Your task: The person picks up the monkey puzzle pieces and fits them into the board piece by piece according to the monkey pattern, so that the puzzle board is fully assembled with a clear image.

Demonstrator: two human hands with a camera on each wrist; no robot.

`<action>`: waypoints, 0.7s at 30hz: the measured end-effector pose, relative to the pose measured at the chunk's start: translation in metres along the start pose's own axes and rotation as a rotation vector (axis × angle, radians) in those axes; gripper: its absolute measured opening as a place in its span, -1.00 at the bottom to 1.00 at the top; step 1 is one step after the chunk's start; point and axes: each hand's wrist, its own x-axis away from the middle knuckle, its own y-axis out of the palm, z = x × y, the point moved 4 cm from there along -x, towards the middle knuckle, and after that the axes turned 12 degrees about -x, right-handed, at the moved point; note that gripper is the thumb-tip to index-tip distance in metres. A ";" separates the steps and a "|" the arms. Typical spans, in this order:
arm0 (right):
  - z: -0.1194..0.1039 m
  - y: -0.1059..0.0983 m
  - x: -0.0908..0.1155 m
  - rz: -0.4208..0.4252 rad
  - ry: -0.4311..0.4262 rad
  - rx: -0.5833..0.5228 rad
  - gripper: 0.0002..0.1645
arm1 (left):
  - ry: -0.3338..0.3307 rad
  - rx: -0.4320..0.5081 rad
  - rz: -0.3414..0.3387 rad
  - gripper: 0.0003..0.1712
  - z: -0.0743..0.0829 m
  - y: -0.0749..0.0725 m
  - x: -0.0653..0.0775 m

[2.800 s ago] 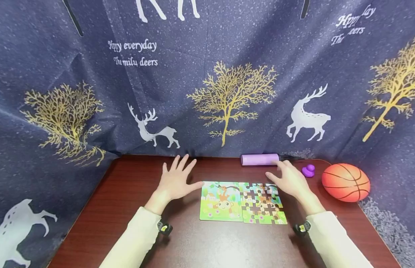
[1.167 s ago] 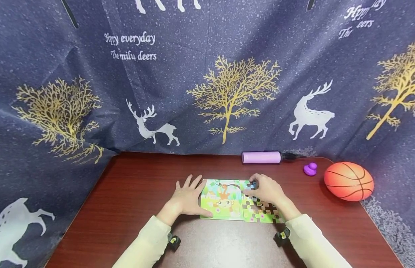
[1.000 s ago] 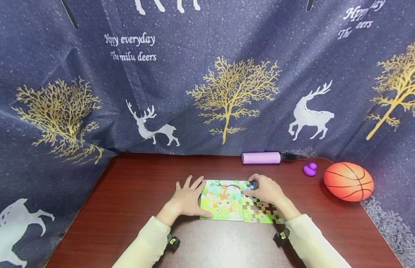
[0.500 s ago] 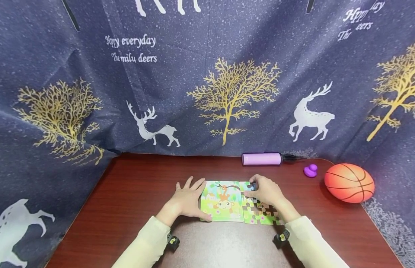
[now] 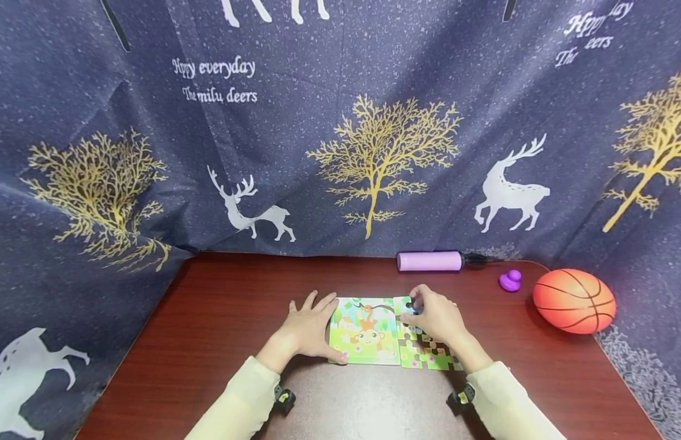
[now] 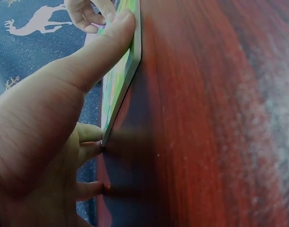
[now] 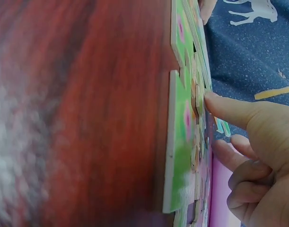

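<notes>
Picture board (image 5: 364, 332): flat on the table (image 5: 362, 403), monkey scene inside a thin border; you cannot tell from these views whether it is recessed. Jigsaw (image 5: 416, 358): just beside its right edge, pieces partly joined, dark gaps between them.

Your left hand (image 5: 305, 330) is spread wide, thumb over the board's near left corner, forefinger at the far left corner. Your right hand (image 5: 440, 316) is narrowed over the jigsaw's far side; thumb and forefinger pinch a puzzle piece (image 7: 223, 126), tilted up between their tips, the other fingers curled.

Purple cylinder (image 5: 430, 261) lies beyond your right hand; purple duck (image 5: 510, 281) and orange ball (image 5: 574, 301) sit farther right.
</notes>
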 end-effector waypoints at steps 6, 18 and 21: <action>0.000 0.001 0.001 0.001 0.013 -0.034 -0.38 | 0.001 -0.003 0.000 0.53 0.000 0.000 0.001; -0.002 -0.003 0.001 0.019 -0.067 -0.026 -0.50 | 0.005 -0.007 -0.002 0.52 0.000 0.000 0.001; -0.003 -0.004 0.001 0.011 -0.070 -0.060 -0.55 | 0.004 -0.008 -0.006 0.52 0.000 -0.001 0.002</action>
